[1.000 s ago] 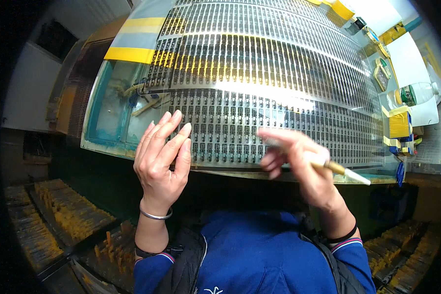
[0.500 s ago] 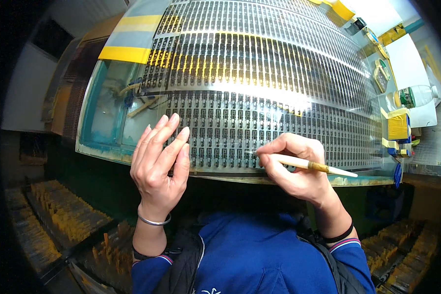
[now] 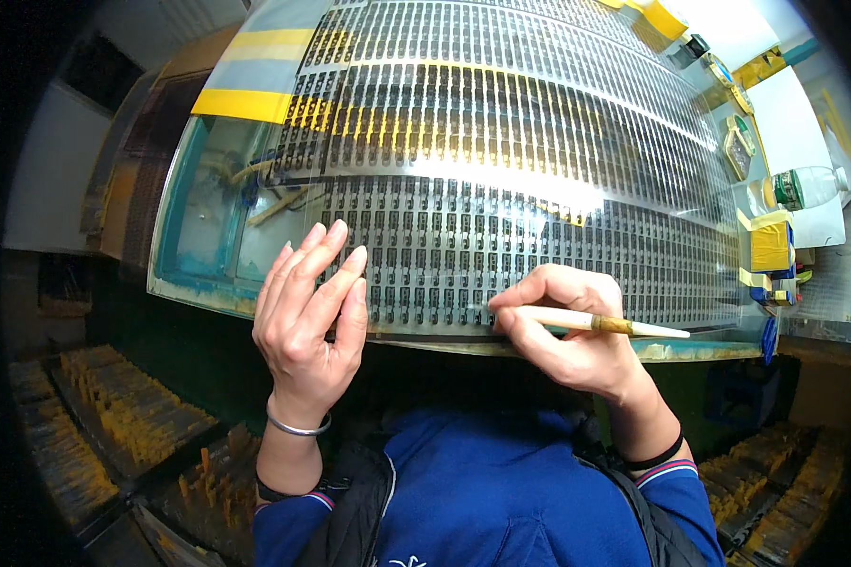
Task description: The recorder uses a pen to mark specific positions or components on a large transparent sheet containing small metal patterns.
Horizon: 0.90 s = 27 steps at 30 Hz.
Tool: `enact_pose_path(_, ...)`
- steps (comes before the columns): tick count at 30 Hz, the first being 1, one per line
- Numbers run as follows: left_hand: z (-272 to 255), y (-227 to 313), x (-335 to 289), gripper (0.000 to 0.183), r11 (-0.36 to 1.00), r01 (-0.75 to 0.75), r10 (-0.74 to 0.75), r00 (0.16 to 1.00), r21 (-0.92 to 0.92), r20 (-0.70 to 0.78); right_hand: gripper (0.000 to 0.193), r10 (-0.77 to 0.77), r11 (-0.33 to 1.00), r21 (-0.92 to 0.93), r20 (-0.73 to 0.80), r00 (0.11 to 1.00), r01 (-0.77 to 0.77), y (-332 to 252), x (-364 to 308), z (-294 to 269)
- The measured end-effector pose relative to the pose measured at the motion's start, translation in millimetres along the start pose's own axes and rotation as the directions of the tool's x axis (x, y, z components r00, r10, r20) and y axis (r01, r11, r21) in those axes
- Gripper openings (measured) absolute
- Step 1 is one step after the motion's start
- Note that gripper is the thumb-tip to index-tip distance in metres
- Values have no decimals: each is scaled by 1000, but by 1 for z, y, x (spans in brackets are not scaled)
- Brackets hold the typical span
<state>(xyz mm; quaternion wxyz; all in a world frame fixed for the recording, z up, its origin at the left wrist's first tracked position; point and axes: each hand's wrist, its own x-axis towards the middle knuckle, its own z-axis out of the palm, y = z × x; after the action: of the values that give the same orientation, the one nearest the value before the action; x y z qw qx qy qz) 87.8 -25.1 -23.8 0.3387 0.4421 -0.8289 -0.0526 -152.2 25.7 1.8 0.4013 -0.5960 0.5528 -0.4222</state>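
A large translucent film sheet [image 3: 435,274] covered with rows of small dark printed shapes lies on the glass-topped table. At its near edge, my right hand [image 3: 567,331] pinches a slim pen-shaped tool [image 3: 558,318] with a cream handle, a brownish-gold band and a pale tapering rear end. The tool's working tip is hidden by my fingertips, close to the lowest rows. My left hand [image 3: 304,307] is open, its fingers spread over the sheet's left near corner, with nothing in it.
Yellow tape strips [image 3: 240,106] cross the table's far left. Along the right side stand a yellow-taped block [image 3: 771,246], a clear bottle [image 3: 804,188] lying down, and tape rolls [image 3: 739,147]. The teal table frame [image 3: 194,198] bounds the left. Racks with yellowish pieces [image 3: 128,402] sit below at lower left.
My right hand has shifted slightly left and a little down along the sheet's near edge, still holding the tool. My left hand stays almost in place.
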Motion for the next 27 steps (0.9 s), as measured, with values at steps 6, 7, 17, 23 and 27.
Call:
enact_pose_path(6, 0, 1, 1, 24, 1000, 9, -9, 1000, 0, 6, 9, -60, 997, -40, 131, 990, 65, -2, 1, -5)
enact_pose_path(7, 0, 1, 0, 24, 1000, 7, -7, 1000, 1, 1, 10, 21, 999, 33, 40, 999, -23, -2, 1, -2)
enact_pose_path(17, 1, 1, 0, 24, 1000, 5, -5, 1000, -5, 1, 12, 200, 968, 176, -123, 972, -177, 0, 3, 1)
enact_pose_path(23, 1, 1, 0, 24, 1000, 5, -5, 1000, -1, 4, 9, 141, 984, 113, -34, 989, -136, -3, 1, -4)
enact_pose_path(27, 1, 1, 1, 25, 999, -13, 14, 999, 32, -38, 8, 11, 1000, -17, 65, 998, -10, 3, -1, -9)
